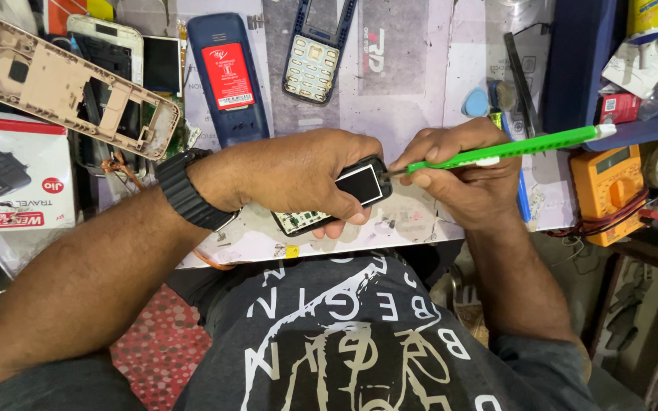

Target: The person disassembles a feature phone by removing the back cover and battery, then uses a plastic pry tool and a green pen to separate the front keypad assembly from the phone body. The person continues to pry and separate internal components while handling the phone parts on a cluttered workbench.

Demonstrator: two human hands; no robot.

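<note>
Over the worn mat, hands clamp a glossy black phone (344,196) and slim green screwdriver (512,148).

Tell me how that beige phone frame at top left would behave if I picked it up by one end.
The beige phone frame is a thin shell with large cutouts, so probably very light and somewhat flexible. It rests on other phone parts, so lifting may shift them. Thin rails might crack if twisted.

White charger box (13,171) far left; red label (228,76) on blue phone back (226,80).

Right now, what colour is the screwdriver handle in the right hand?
Bright green, on the screwdriver, clearest in the head view.
</note>
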